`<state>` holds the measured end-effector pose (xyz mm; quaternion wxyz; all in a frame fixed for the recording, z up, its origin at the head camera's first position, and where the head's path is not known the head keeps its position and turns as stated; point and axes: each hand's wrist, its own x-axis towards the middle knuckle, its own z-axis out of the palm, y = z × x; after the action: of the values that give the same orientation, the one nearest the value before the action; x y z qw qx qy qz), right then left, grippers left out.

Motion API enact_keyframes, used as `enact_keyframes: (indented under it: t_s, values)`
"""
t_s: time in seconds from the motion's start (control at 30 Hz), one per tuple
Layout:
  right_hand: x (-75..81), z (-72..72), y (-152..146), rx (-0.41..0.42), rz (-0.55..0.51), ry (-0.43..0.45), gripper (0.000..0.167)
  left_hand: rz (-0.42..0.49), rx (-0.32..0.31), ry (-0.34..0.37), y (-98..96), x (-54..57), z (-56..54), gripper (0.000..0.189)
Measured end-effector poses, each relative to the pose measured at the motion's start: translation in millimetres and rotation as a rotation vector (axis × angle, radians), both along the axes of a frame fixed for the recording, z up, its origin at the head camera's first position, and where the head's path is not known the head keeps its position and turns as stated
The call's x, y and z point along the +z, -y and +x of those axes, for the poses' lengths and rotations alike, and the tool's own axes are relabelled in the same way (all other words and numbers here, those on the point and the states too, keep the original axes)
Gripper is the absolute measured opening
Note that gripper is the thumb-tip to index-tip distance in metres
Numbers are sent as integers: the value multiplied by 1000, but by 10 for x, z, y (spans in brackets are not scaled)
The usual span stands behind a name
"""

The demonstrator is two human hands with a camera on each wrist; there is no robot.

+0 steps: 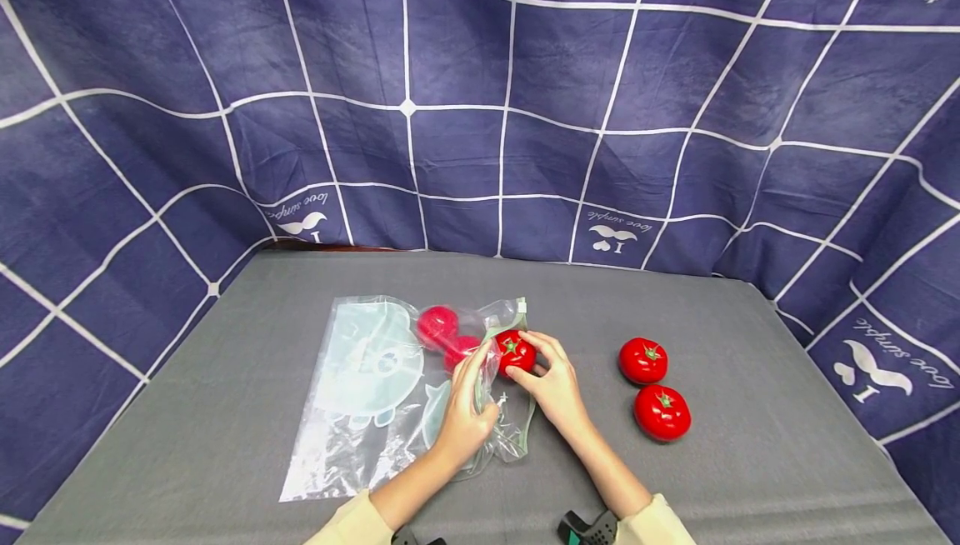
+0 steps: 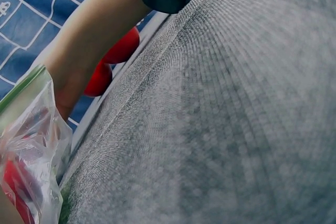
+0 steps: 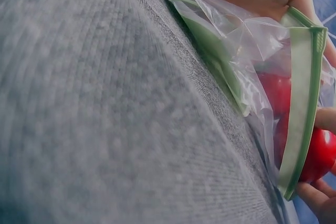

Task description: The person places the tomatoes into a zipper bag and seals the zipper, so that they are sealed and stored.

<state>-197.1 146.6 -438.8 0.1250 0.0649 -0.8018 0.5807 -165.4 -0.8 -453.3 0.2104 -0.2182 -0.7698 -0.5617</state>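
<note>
The tomato I'm holding sits right at the mouth of the plastic bag, partly past its green strip, and my right hand grips it with the thumb on the near side and fingers over the far side. I'd do best to guide it in low, fingertips on its sides, so my knuckles don't drag the rim inward. My left hand lies along the bag by the mouth, fingers long; I can't tell whether its thumb pinches the edge. Either way, it should hold that edge up and steady, since thin film folds easily. Two red round things lie inside, just beyond the mouth, so I'd judge a gentle push better than a drop. The white tab at the far corner could snag. Out to my right, a far tomato and a near tomato rest close together on the gray surface.
</note>
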Motion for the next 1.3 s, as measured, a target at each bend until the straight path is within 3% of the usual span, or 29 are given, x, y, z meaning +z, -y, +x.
enact_keyframes:
  t_s: [0.6, 0.77, 0.97, 1.17, 1.3]
  values:
    - [18, -48, 96, -37, 5, 30, 53, -9, -13, -9, 19, -11, -1, 85]
    - [16, -81, 146, -12, 1, 20, 57, -16, -17, -31, 15, -20, -8, 87]
    - [-52, -94, 157, 29, 0, 71, 57, -7, -33, -28, 1, -29, 2, 85]
    - [-59, -79, 112, 79, -103, 136, 51, 0, -37, -17, -10, -18, 0, 85]
    - [-19, -58, 70, 102, -284, 215, 43, 0, -45, -4, -16, -9, 4, 86]
